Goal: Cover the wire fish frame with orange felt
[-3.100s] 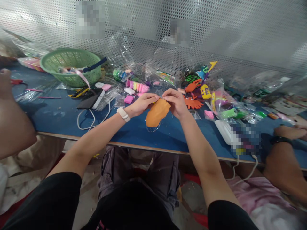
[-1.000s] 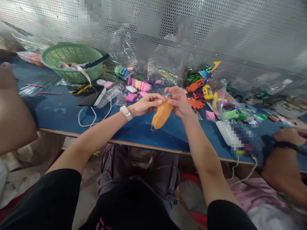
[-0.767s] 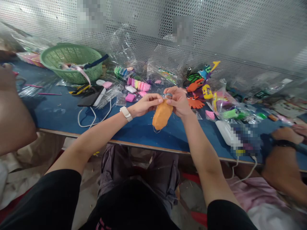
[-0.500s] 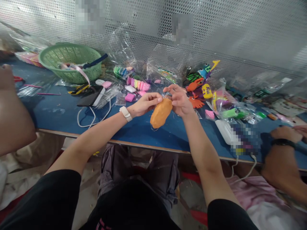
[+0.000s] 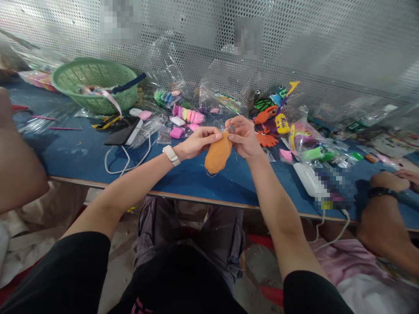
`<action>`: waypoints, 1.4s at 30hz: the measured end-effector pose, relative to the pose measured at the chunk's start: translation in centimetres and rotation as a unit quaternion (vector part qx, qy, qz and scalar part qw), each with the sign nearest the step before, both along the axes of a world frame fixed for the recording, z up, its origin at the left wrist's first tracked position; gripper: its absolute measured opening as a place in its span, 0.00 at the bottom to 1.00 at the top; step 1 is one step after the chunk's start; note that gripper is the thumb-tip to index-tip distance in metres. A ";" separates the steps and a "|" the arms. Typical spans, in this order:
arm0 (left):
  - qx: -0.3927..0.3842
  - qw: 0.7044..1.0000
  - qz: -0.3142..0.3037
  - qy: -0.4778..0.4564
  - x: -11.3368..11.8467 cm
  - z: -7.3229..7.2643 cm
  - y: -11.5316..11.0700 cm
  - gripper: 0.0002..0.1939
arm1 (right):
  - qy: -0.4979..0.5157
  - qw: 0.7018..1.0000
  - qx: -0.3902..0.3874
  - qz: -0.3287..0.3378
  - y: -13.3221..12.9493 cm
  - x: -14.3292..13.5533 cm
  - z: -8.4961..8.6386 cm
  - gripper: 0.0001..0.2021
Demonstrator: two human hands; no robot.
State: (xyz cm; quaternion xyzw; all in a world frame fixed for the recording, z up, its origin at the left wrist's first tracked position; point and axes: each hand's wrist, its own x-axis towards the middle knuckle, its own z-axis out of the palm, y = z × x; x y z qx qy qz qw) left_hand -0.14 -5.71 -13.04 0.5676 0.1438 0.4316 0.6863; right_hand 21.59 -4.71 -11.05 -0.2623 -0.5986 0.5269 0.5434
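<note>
An oval piece of orange modelling clay (image 5: 217, 155) hangs in front of me above the blue table (image 5: 183, 176), with thin wire showing at its lower end. My left hand (image 5: 207, 138) is closed on its upper left edge, thumb on top. At the clay's upper right, my right hand (image 5: 241, 136) pinches the top edge between thumb and fingers. Something small and dark shows between the right fingers, too small to name. Behind my hands lie pink clay packets (image 5: 177, 132) and an orange clay crab (image 5: 266, 138).
A green basket (image 5: 98, 104) stands at the back left, near a phone (image 5: 121, 133) and white cable (image 5: 126, 168). To the right are bagged clay (image 5: 312, 153) and a white device (image 5: 304, 179). Other people's arms rest at both sides; a perforated metal panel (image 5: 196, 39) rises behind.
My right fingers have closed in on the clay's top edge, where they were more spread before. The clay has turned slightly and its upper end looks narrower.
</note>
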 end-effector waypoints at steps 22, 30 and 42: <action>0.066 0.995 0.080 0.009 0.5 0.5 -0.7 0.39 | -0.012 0.997 0.065 -0.046 -0.5 -1.3 -0.1 0.28; 0.044 0.995 0.086 0.002 0.5 0.3 -0.5 0.37 | -0.039 0.998 0.030 -0.036 -0.7 -0.5 0.7 0.31; 0.033 0.992 0.124 0.000 0.6 0.5 -0.7 0.33 | -0.182 0.983 -0.006 0.036 -0.6 1.7 1.2 0.31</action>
